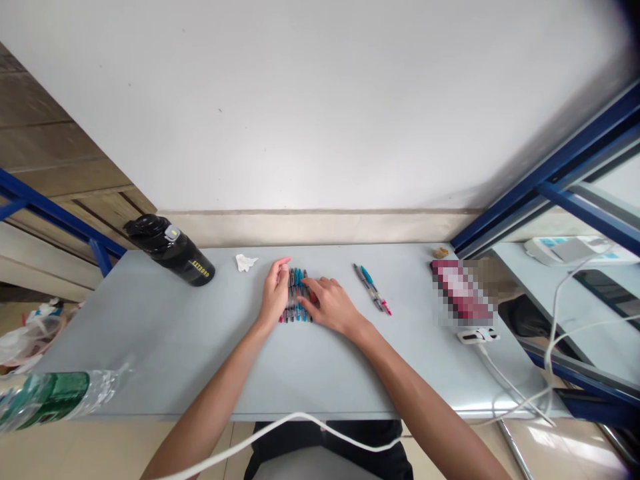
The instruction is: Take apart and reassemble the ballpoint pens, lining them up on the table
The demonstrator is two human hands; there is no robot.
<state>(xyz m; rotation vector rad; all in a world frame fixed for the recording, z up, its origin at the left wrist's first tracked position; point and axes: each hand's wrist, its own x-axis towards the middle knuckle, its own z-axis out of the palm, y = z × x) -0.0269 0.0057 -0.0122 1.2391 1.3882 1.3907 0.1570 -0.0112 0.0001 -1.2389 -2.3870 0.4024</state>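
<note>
Several pens [297,297] lie side by side in a row at the middle of the grey table, their tips toward me. My left hand [275,291] stands on edge along the left side of the row, fingers extended and pressed together. On the row's right side is my right hand [327,303], palm down, with its fingers apart and the fingertips touching the pens. Farther right, two loose pens [373,290], one dark and one teal and red, lie slanted next to each other.
A black bottle [175,250] stands at the back left, near a crumpled tissue [245,263]. A clear plastic bottle [55,398] is at the front left. On the right are a blurred red item [463,290], a white device [479,335] and white cables [510,383].
</note>
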